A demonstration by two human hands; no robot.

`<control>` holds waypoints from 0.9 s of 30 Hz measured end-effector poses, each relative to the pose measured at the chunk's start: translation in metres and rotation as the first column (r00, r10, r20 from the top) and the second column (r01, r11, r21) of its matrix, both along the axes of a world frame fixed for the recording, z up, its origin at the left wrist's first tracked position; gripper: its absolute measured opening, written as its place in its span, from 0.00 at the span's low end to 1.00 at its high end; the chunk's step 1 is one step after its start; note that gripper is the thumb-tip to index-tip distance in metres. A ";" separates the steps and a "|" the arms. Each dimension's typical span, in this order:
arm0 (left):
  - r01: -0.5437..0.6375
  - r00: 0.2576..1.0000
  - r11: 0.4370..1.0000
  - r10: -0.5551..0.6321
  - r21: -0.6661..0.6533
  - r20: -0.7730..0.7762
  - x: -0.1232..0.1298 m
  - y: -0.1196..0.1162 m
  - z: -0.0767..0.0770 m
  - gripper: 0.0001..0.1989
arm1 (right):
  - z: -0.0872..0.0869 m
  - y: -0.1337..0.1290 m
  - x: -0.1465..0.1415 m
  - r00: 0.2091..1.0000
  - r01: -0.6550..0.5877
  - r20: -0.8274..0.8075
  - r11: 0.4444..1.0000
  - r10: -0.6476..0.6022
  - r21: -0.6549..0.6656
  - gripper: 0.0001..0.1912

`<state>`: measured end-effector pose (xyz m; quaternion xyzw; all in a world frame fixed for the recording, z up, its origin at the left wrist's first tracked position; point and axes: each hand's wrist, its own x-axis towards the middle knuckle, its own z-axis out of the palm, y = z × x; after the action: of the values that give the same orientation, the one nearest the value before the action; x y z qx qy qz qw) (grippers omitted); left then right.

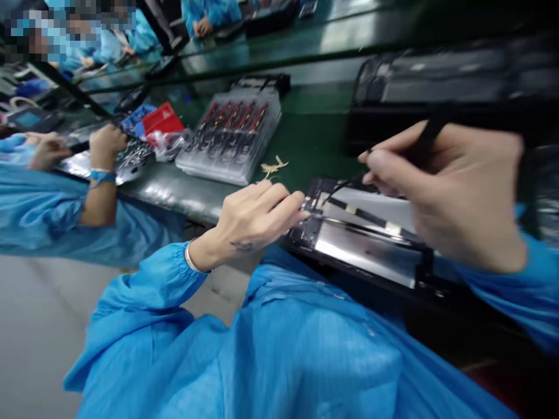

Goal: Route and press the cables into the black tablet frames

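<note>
An opened device point(367, 256) with silver panels and black strips lies at the bench edge in front of me. My left hand point(257, 218) is at its left end, thumb and index finger pressed together there; anything between them is too small to make out. Over the right part of the device, my right hand point(458, 186) grips dark tweezers point(430, 137) in a pinch. Their thin tips point down and left toward the device's left end, near my left fingertips. Whether the tips touch it, I cannot tell.
A clear tray point(231, 137) of red and black parts stands behind my left hand, with tan scraps point(274, 167) beside it. Red bin point(162, 121) and plastic bags are further left. Black trays point(428, 87) stand at the back right. A co-worker's hands point(107, 145) work at the left.
</note>
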<state>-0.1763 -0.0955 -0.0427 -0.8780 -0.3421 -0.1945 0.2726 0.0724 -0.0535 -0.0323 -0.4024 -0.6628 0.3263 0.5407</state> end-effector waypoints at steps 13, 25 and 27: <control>0.215 0.900 0.971 -0.155 -0.107 0.408 0.059 0.071 0.025 0.14 | -0.006 0.021 0.006 0.995 0.013 -0.102 0.998 -0.006 0.068 0.14; 0.521 0.635 0.720 0.031 -0.458 0.772 0.065 0.082 0.017 0.15 | -0.012 0.022 0.021 0.998 -0.010 0.070 0.988 -0.001 0.154 0.10; 0.480 0.747 0.735 -0.057 -0.479 0.662 0.063 0.081 0.015 0.16 | -0.010 0.017 0.036 0.982 0.007 0.181 0.982 -0.042 0.189 0.09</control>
<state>-0.1133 -0.0147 -0.0280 -0.8480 -0.3158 -0.3805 -0.1910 0.1084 -0.0366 -0.0423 -0.3865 -0.7327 0.2169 0.5164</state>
